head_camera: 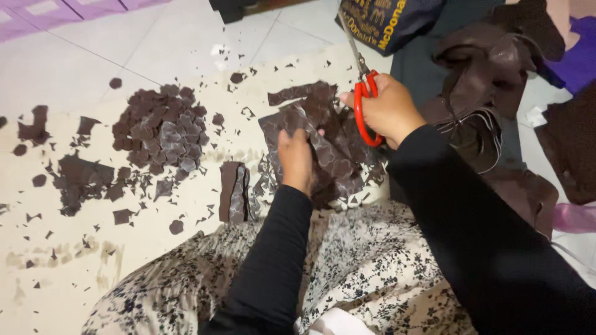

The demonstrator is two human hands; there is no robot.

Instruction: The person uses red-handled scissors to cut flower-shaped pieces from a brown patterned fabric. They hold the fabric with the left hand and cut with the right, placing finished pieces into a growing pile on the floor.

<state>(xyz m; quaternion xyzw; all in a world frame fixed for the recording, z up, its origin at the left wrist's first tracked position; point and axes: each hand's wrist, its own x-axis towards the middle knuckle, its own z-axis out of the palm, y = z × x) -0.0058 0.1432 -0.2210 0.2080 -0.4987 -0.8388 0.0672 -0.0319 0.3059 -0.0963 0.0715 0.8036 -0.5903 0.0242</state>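
Observation:
My left hand (pixel 295 160) grips a dark brown piece of fabric (pixel 332 155) marked with pale scallop outlines, holding it up over my lap. My right hand (pixel 390 110) is closed through the red handles of a pair of scissors (pixel 363 93), whose metal blades point up and away toward the top of the view. The scissors sit just right of the fabric's upper edge. Both arms wear black sleeves.
A heap of small brown cut shapes (pixel 161 127) lies on the cream floor sheet (pixel 74 248) to the left, with loose scraps (pixel 81 180) and a folded strip (pixel 233 192) nearby. More brown fabric (pixel 484 74) is piled at the right, beside a dark bag (pixel 385 22).

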